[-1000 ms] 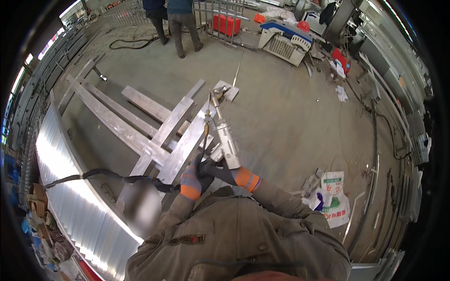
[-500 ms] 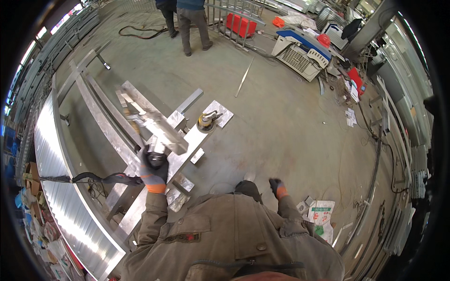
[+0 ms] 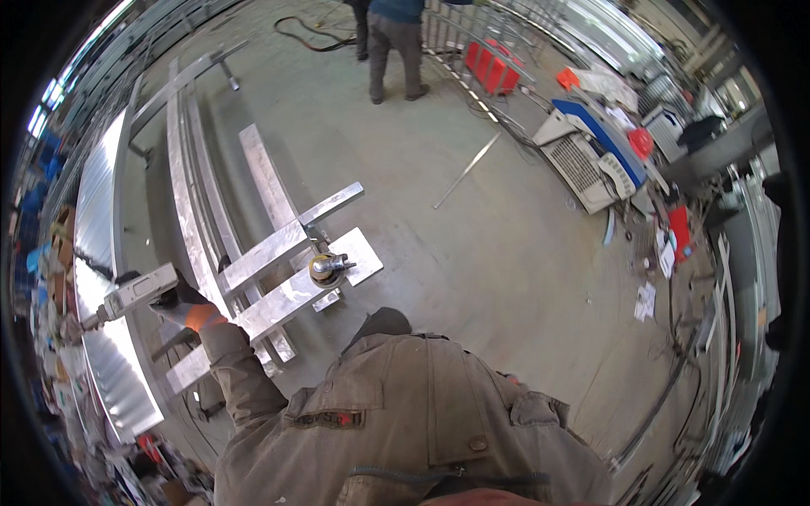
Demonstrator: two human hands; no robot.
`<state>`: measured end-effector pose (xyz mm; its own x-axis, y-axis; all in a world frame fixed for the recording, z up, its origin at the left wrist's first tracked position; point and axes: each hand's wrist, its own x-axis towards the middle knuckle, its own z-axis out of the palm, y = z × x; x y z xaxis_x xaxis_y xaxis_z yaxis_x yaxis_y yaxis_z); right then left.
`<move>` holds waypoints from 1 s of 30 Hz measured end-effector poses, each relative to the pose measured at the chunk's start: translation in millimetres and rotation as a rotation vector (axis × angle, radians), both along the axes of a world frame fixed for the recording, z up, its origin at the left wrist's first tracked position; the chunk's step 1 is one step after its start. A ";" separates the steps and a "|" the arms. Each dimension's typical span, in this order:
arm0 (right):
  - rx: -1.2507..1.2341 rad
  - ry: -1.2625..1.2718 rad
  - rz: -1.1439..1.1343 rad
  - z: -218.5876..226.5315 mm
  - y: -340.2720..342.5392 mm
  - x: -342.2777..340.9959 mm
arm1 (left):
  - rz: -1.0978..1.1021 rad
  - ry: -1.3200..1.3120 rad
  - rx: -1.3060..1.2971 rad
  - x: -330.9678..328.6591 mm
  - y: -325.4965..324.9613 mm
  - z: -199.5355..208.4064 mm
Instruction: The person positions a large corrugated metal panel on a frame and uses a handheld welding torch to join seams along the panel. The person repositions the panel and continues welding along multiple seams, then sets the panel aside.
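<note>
My left hand (image 3: 181, 305), in a dark glove with an orange cuff, is closed round a grey boxy hand tool (image 3: 139, 291) with a narrow nozzle, perhaps a welding gun. The nozzle points left, over a shiny ribbed metal sheet (image 3: 110, 354). Right of this hand, a round yellow-and-black sander or grinder (image 3: 326, 268) rests on a flat metal bar (image 3: 283, 302). That bar lies beside a metal tube (image 3: 270, 257), on a frame of long rails (image 3: 181, 160). Of my right hand, only an orange sliver (image 3: 511, 379) shows past my jacket; its fingers are hidden.
Two people stand at the far side, near a metal railing (image 3: 472, 42) and a red box (image 3: 492, 67). A white-and-blue machine housing (image 3: 586, 156) lies at the far right among scrap and cables. A thin strip (image 3: 467, 171) lies on the floor.
My left hand has carried the grey tool left and turned it so the nozzle points left. My right hand has drawn back almost out of sight. The whole view has shifted.
</note>
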<state>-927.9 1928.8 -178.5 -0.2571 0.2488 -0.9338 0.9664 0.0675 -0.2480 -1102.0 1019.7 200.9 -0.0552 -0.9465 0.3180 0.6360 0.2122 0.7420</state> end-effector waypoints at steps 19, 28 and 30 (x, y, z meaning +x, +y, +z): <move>-0.054 0.786 1.465 30.8 -29.6 -665.1 | 0.438 -0.325 -0.012 -201.9 76.1 -47.1; -0.262 0.168 1.236 -32.5 -68.8 -903.3 | 0.589 -0.206 0.063 -237.6 56.0 -62.3; -0.171 0.191 1.154 -25.3 -118.7 -954.2 | 0.629 -0.211 0.073 -237.6 50.2 -67.4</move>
